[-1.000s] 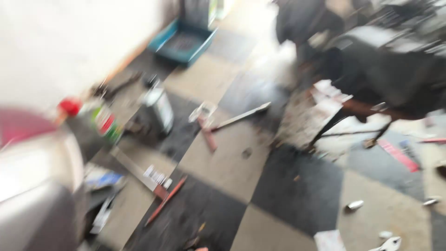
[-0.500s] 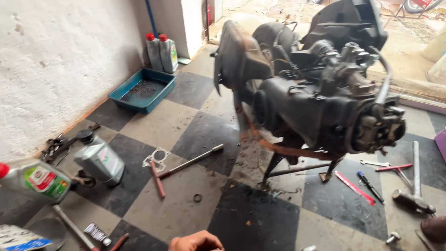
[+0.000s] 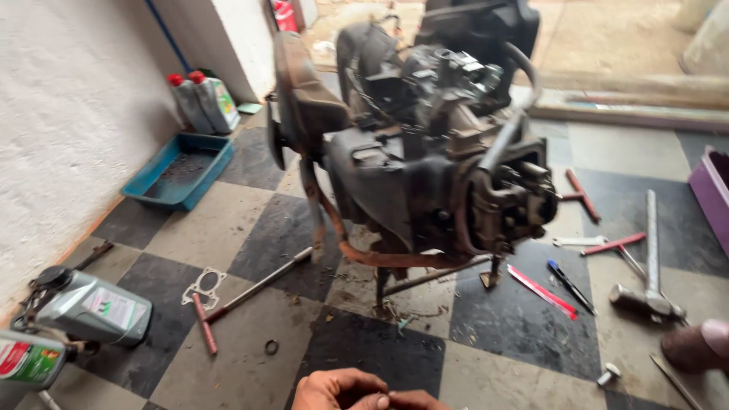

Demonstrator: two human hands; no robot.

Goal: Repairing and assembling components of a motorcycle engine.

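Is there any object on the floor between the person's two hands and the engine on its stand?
Almost nothing. The left hand and right hand are together at the bottom edge. Between them and the engine lies checkered floor with only small debris. The T-handle wrench lies off to the left.

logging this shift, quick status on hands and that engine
Left hand and right hand together at bottom edge, grip unclear. Stripped engine on stand, untouched. T-handle wrench and gasket between.

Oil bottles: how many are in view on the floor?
4. Two red-capped bottles stand by the wall behind the blue tray; a grey one and a green one lie at bottom left. Others may be hidden behind the engine.
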